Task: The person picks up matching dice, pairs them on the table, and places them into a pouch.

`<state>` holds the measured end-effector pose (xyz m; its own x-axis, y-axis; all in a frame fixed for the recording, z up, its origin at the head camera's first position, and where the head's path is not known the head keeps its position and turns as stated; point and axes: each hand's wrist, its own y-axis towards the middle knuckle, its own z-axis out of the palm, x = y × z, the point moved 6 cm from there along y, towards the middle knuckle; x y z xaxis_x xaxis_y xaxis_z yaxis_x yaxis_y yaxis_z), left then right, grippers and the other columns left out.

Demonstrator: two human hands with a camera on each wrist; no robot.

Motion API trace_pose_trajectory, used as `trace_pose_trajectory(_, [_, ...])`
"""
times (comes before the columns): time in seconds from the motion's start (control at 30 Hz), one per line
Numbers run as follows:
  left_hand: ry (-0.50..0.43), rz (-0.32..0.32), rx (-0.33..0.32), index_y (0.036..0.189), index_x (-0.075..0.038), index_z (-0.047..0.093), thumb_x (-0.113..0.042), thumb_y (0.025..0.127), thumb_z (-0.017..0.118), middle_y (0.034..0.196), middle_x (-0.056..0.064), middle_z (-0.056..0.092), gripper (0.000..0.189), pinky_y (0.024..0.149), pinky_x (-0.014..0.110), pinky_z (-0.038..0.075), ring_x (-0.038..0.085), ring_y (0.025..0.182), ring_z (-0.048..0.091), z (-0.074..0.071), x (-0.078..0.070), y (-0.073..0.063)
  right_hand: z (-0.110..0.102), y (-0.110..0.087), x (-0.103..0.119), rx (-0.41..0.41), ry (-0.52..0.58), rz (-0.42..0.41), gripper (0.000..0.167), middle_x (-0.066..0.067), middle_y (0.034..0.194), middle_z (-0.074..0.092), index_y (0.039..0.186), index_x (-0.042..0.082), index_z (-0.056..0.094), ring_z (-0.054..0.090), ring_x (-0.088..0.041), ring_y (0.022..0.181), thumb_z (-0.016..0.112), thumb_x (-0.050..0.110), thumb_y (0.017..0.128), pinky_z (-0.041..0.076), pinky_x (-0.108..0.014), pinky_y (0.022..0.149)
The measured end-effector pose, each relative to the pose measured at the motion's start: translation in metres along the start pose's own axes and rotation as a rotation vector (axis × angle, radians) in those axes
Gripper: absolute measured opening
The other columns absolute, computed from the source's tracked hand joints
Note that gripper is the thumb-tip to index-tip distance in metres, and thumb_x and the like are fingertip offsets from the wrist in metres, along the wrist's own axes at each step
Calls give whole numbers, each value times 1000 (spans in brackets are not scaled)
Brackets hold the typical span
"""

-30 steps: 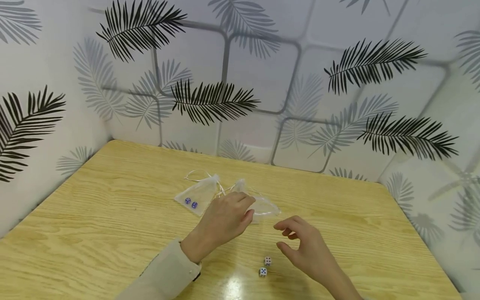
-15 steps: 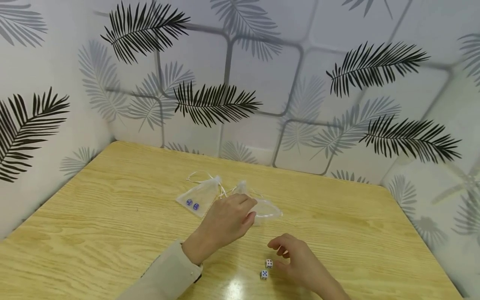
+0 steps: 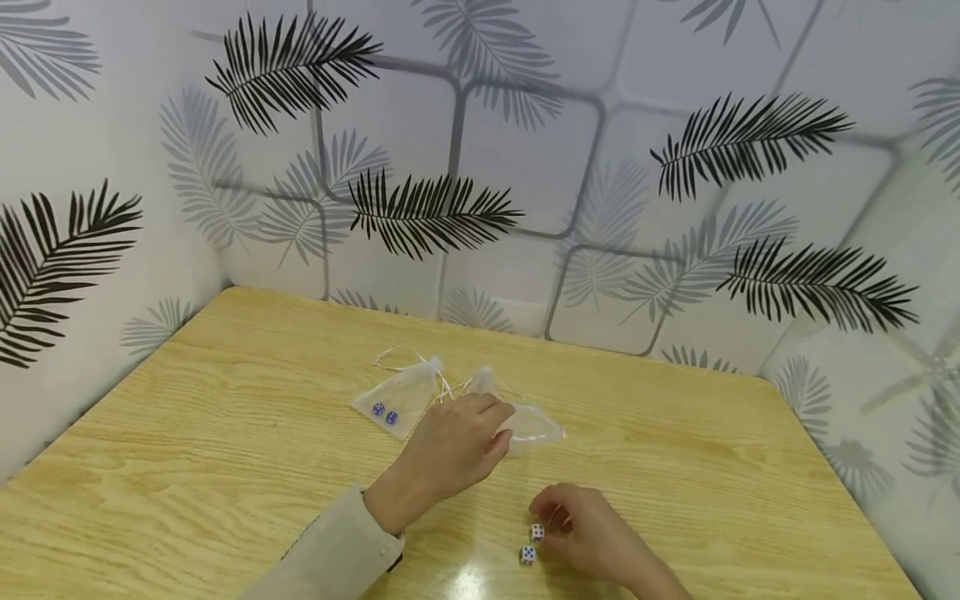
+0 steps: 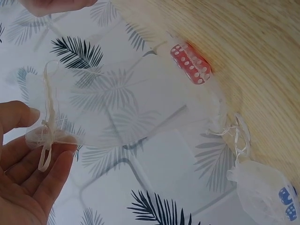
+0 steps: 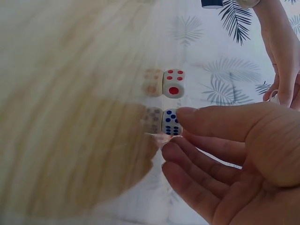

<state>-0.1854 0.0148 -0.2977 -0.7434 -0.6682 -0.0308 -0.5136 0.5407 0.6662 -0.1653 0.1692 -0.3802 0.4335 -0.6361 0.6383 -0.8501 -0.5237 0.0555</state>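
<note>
My left hand [image 3: 457,442] holds a sheer white drawstring bag [image 4: 117,103] at its gathered, stringed end; the thumb stands apart from the fingers. My right hand [image 3: 592,533] is low over the table with curved fingers. Its thumb tip is right at a white die with blue dots [image 5: 171,123]; whether they touch I cannot tell. Beside that sits a white die whose visible dots are red [image 5: 174,83]. Past the held bag lie red dice [image 4: 191,63] in sheer fabric, hidden by my left hand in the head view.
Another sheer bag [image 3: 405,392] with two blue dice [image 3: 386,413] lies left of my left hand. Thin white drawstrings [image 3: 444,388] trail between the bags. The wooden table [image 3: 225,400] meets a leaf-patterned wall [image 3: 510,275] at the back.
My right hand has come down and to the left, from beside the bags to the two white dice. The left hand has stayed in place at the bag.
</note>
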Motion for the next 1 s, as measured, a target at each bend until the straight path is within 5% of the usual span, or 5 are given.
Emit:
trace_pose_trajectory(0.53, [-23,-9,-23,94,-9,70,-13,80,71,88,1,71,15,62,23,54,13,79,67,-1,1,-1,5,1,2,37,4,-7,14,3,76,63,82,8,66,51,3,66,67,-5,78,47,-17,59])
trace_pose_trajectory(1.0, [-15,-6,-28,94,-8,71,-13,80,71,88,1,70,15,62,23,54,13,78,67,-2,1,0,-32,-3,26,-145,-51,-42,10,3,80,64,89,7,65,58,1,68,67,0,82,51,-18,59])
